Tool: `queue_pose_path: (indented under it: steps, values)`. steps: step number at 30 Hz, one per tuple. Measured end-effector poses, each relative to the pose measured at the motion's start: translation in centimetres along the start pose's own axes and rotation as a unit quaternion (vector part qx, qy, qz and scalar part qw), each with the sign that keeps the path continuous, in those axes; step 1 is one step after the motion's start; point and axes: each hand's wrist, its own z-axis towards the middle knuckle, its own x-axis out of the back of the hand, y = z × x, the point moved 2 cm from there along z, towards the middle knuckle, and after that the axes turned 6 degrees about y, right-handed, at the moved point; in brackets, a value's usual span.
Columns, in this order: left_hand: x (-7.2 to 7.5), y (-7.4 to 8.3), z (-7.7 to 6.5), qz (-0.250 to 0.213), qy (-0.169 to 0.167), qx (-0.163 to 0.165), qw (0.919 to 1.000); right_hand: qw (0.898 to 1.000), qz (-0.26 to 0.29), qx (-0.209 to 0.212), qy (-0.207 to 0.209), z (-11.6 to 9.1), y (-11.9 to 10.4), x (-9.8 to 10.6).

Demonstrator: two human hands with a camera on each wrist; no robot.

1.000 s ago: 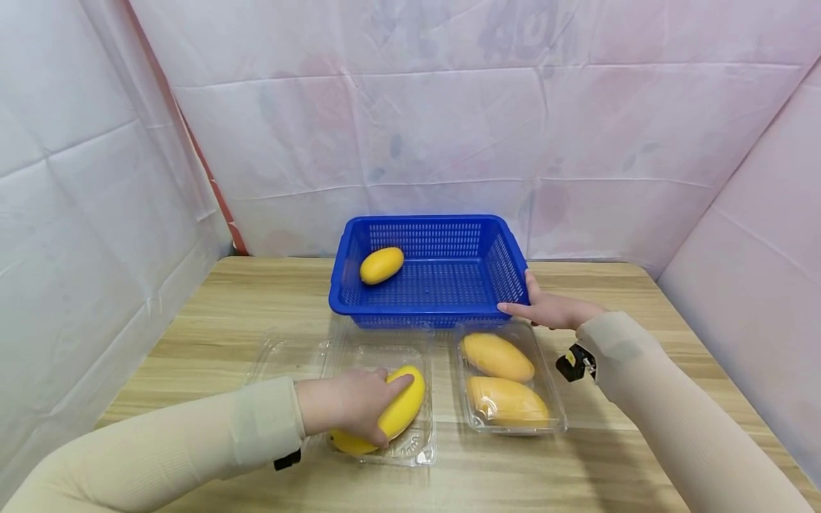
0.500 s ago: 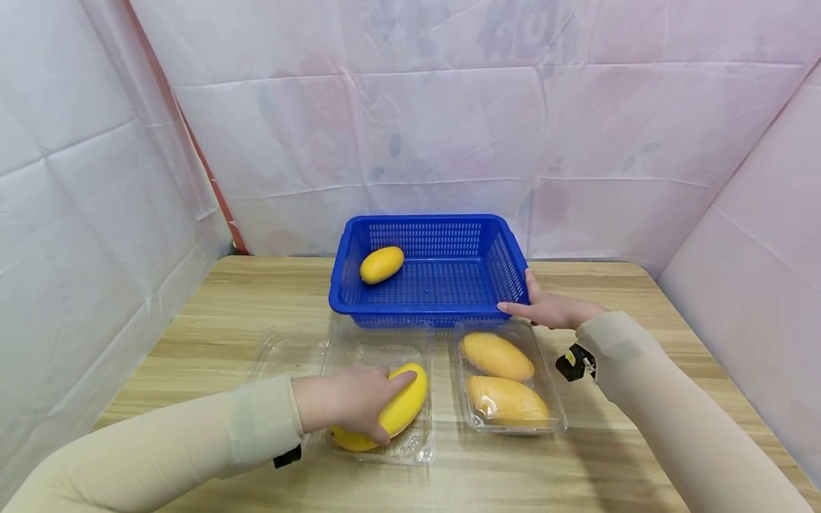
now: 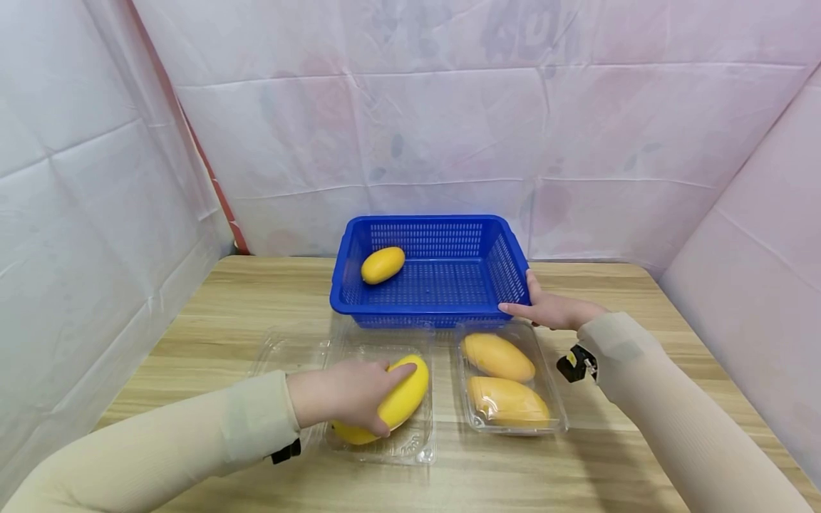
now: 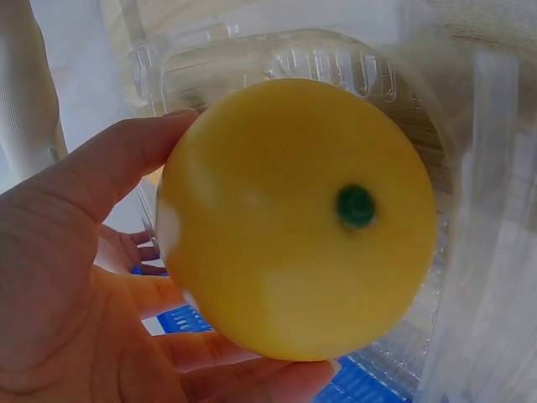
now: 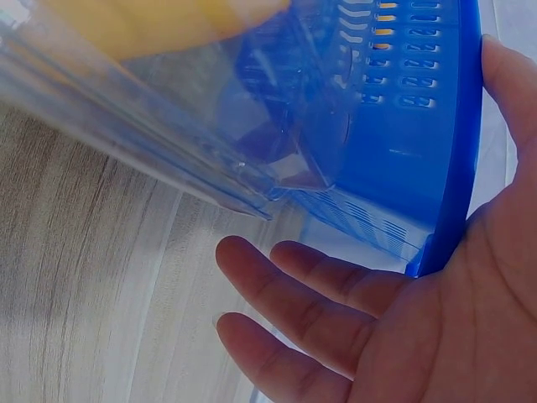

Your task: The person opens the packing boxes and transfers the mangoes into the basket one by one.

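My left hand (image 3: 355, 394) grips a yellow mango (image 3: 405, 396), thumb and fingers around its sides. In the left wrist view the mango (image 4: 294, 227) fills the middle, a dark green stem spot facing the camera. Beneath it lies a clear plastic clamshell box (image 3: 420, 449) with its lid (image 3: 288, 349) folded out to the left. My right hand (image 3: 554, 310) touches the near right corner of a blue plastic basket (image 3: 436, 310). In the right wrist view several fingers (image 5: 294, 311) stretch out loosely below the basket rim.
Another yellow mango (image 3: 383, 265) lies in the basket's left part. Right of the clamshell, a second clear box (image 3: 554, 399) with its lid over it holds two orange-yellow mangoes (image 3: 509, 402). Pale cloth (image 3: 449, 128) hangs behind the wooden table (image 3: 244, 299).
My left hand and the mango in it have moved slightly up and away from me over the clamshell. My right hand stays at the basket corner.
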Motion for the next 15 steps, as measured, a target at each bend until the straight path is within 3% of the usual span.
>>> queue_pose_path:
  steps: [15]
  values:
    - [0.58,-0.22,-0.04,0.009,0.002,-0.001,1.0000,1.000,0.008,0.000,0.002,0.04,0.05,-0.06]
